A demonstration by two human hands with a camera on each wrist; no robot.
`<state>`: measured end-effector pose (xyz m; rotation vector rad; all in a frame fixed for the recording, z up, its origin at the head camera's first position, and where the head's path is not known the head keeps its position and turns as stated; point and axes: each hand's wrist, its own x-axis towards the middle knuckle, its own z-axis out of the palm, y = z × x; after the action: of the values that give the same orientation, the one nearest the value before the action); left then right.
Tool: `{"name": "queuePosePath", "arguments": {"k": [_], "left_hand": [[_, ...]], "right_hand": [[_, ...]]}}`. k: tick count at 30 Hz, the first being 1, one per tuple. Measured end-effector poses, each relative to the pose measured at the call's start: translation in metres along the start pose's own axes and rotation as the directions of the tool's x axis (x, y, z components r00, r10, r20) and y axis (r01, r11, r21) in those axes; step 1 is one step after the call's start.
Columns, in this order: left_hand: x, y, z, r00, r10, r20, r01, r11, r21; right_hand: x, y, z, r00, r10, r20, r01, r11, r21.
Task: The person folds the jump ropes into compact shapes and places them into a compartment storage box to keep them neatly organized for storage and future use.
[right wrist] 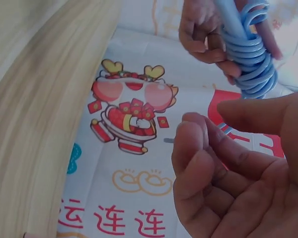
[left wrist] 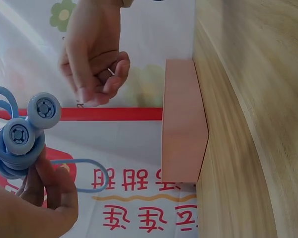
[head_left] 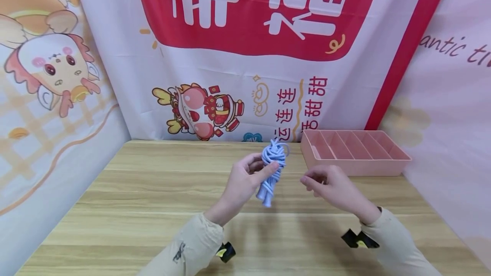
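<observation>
A light blue jump rope point(head_left: 274, 161), its cord wound round its two handles, is held upright above the table by my left hand point(head_left: 245, 178), thumb across the front. The round handle ends point(left wrist: 18, 135) show in the left wrist view, and a thin loop of cord sticks out to one side. To the right of the rope, apart from it, is my right hand point(head_left: 335, 188). Its fingers point(right wrist: 188, 144) are loosely bent, with a gap to the thumb and nothing held between them. In the right wrist view the left hand point(right wrist: 203, 34) grips the wound bundle.
A pink divided box point(head_left: 356, 167) with several long compartments stands at the back right of the wooden table point(head_left: 153, 199). Behind the table hangs a printed cloth point(head_left: 126, 76), with patterned side panels left and right.
</observation>
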<state>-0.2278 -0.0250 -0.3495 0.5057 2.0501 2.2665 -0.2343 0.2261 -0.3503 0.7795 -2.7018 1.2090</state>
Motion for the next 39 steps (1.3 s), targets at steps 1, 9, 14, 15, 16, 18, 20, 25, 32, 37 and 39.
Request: {"name": "queuePosePath", "arguments": {"k": [1,9,14,15,16,18,20,25,32,37,39], "left_hand": [[0.000,0.000,0.000,1.000,-0.003,-0.011,0.003,1.000,0.011],[0.000,-0.004,-0.002,0.999,0.008,-0.048,-0.006,0.998,0.055],[0.001,-0.006,-0.002,0.999,-0.020,-0.050,0.021,0.999,0.026],[0.001,-0.007,-0.002,0.998,-0.022,-0.052,0.023,1.000,0.018],[0.002,-0.007,-0.002,0.998,-0.026,-0.054,0.027,1.000,0.012],[0.002,-0.007,-0.003,0.998,-0.030,-0.056,0.029,1.000,-0.003],[0.002,-0.006,-0.003,0.998,-0.035,-0.056,0.035,0.999,-0.014],[0.003,-0.005,-0.003,0.997,-0.069,-0.037,0.067,0.997,-0.036],[0.004,-0.007,-0.002,0.995,-0.095,-0.003,0.094,0.988,-0.121],[0.002,-0.008,-0.001,0.994,-0.104,0.039,0.108,0.982,-0.154],[0.001,-0.008,0.000,0.993,-0.099,0.056,0.107,0.983,-0.153]], "right_hand": [[-0.001,-0.001,0.000,1.000,0.002,-0.010,-0.002,1.000,0.018],[-0.003,-0.013,-0.001,0.998,0.043,-0.040,-0.037,0.987,0.157],[-0.004,-0.017,-0.001,0.999,0.032,-0.014,-0.028,0.970,0.240],[-0.004,-0.017,0.000,1.000,0.028,-0.010,-0.025,0.966,0.256],[-0.004,-0.018,0.000,1.000,0.025,-0.008,-0.022,0.964,0.266],[-0.004,-0.018,0.003,1.000,0.023,0.000,-0.022,0.958,0.286],[-0.004,-0.019,0.007,1.000,0.017,0.013,-0.020,0.951,0.307],[-0.004,-0.018,0.016,0.999,-0.004,0.046,-0.011,0.947,0.322],[-0.003,-0.018,0.023,0.995,-0.048,0.085,0.019,0.949,0.314],[-0.002,-0.017,0.029,0.993,-0.070,0.098,0.033,0.940,0.341],[-0.002,-0.017,0.030,0.993,-0.067,0.096,0.031,0.938,0.345]]}}
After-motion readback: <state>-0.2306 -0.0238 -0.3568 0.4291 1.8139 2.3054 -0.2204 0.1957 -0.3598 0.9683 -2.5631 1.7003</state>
